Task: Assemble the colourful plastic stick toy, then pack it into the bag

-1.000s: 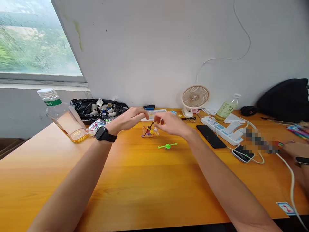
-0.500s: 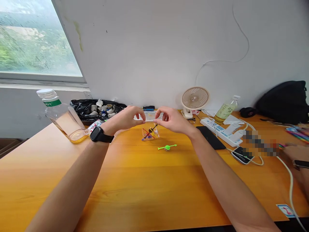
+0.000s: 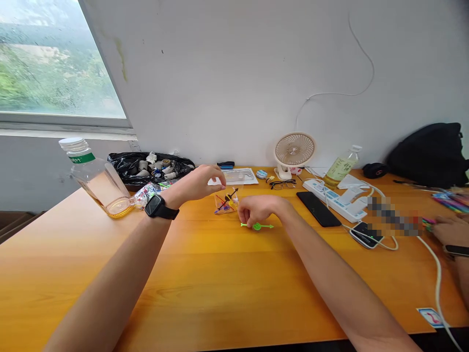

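My right hand (image 3: 257, 209) is lowered to the table, its fingers bent and closed on the tail side of a small bright green arrow spinner (image 3: 257, 226). The arrow points right, and the fingertips partly cover it. Just left of that hand lies a small clear plastic bag (image 3: 220, 208) with red, yellow and purple pieces; a dark arrow spinner (image 3: 229, 197) shows at it, though I cannot tell whether inside or on top. My left hand (image 3: 203, 182) hovers above and left of the bag, thumb and fingers apart with nothing between them.
A large tilted bottle (image 3: 102, 183) and a black bag of scraps (image 3: 146, 168) stand left. Behind are a clear tray (image 3: 234, 176), glasses (image 3: 283, 184) and a small fan (image 3: 294, 150). Right lie a phone (image 3: 318, 209), a power strip (image 3: 335, 199), cables and another person's hand (image 3: 449, 230).
My right hand has come down from above the bag to the green arrow spinner, which has turned and shifted slightly right. My left hand stays raised, nearly in place.
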`<state>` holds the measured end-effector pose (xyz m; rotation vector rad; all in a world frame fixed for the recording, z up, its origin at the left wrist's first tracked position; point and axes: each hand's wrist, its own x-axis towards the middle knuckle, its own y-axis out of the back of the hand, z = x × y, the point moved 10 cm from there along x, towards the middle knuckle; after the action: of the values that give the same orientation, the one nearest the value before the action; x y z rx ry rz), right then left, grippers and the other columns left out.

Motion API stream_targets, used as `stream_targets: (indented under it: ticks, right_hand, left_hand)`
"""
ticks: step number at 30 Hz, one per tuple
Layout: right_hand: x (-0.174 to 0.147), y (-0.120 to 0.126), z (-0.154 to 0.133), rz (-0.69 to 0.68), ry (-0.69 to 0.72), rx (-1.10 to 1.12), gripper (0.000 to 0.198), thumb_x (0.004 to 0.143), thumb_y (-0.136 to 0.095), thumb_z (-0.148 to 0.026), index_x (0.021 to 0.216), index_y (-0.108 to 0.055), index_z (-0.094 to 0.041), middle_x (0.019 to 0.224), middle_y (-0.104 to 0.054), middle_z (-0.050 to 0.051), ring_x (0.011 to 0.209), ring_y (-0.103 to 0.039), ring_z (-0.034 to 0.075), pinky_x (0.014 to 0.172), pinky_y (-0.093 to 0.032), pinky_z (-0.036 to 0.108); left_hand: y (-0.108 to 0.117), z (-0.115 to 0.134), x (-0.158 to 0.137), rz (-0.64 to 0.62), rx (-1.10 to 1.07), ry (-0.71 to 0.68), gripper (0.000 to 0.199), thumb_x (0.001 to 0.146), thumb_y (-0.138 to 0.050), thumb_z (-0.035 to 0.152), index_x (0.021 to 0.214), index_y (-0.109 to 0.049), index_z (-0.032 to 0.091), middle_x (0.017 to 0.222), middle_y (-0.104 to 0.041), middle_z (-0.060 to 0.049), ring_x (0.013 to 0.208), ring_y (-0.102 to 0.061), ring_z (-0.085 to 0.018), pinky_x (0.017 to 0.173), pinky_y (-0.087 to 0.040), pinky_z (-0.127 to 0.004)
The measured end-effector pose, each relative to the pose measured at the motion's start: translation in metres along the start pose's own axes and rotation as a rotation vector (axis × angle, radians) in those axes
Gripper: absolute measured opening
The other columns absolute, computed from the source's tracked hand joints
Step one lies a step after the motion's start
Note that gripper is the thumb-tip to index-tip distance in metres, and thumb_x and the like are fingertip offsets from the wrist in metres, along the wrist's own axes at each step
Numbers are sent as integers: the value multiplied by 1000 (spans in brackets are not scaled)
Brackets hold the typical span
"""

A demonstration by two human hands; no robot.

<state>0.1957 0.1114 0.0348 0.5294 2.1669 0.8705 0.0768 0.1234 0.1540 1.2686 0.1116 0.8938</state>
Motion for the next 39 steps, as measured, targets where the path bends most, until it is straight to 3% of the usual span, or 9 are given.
stream_targets:
  ticks: [5,7,9,12,14,17,23,29,39]
  right_hand:
    - [-19,13,-28,-2,189,198,17,68,-84,-21,83,-76,-19,69,-73,-1,65,-66,15,60,-48,24]
    - [-34,28,-46,59,306,315,18,76,-80,-25,92,-77,-18,76,-74,0,70,-67,16,66,-51,26]
    - [-51,57,-61,262,420,440,17,81,-78,-30,93,-75,-18,81,-74,2,73,-66,15,67,-51,27]
    - [-85,105,-64,758,529,576,19,83,-78,-36,91,-72,-20,84,-72,3,69,-61,14,64,-51,28]
    - [-107,123,-57,1058,532,585,21,83,-78,-39,92,-71,-21,87,-71,4,70,-60,15,64,-51,29]
    - [-118,129,-54,1245,497,488,23,85,-76,-42,94,-71,-21,92,-71,5,78,-64,19,67,-53,31]
    - [-91,108,-70,1038,425,147,16,93,-63,-33,93,-73,-20,83,-71,2,68,-57,15,63,-44,29]
    - [-88,100,-79,960,371,39,14,87,-59,-20,88,-72,-18,60,-53,-4,56,-43,11,55,-29,27]
    - [-61,85,-68,761,304,-73,21,94,-55,-20,87,-75,-17,76,-67,1,67,-52,13,64,-32,27]
  left_hand:
    - [3,1,0,0,-16,5,18,93,-67,35,94,-80,23,100,-76,-5,88,-68,-20,78,-50,-28]
    - [5,4,0,5,-19,-7,18,93,-67,34,94,-81,23,99,-76,-6,88,-68,-20,78,-50,-28]
    - [6,7,0,8,-30,-14,19,94,-66,34,96,-82,24,100,-77,-6,88,-69,-20,79,-50,-29]
    - [8,10,0,10,-52,-18,19,95,-66,35,96,-82,24,103,-77,-6,91,-69,-20,78,-49,-28]
    - [8,12,0,0,-61,-26,20,96,-67,36,95,-82,24,105,-77,-6,93,-70,-20,79,-49,-28]
    - [8,15,0,-23,-69,-44,21,96,-67,37,93,-82,24,105,-77,-6,92,-70,-20,79,-49,-28]
    - [8,16,-2,-36,-86,-43,21,97,-67,37,94,-82,24,104,-77,-5,91,-70,-20,77,-49,-27]
    - [8,14,-1,-37,-86,-46,18,96,-68,34,94,-82,23,104,-78,-4,90,-70,-18,77,-48,-26]
    - [3,13,0,-72,-71,-15,16,94,-68,28,97,-83,24,100,-80,-3,90,-71,-17,75,-47,-25]
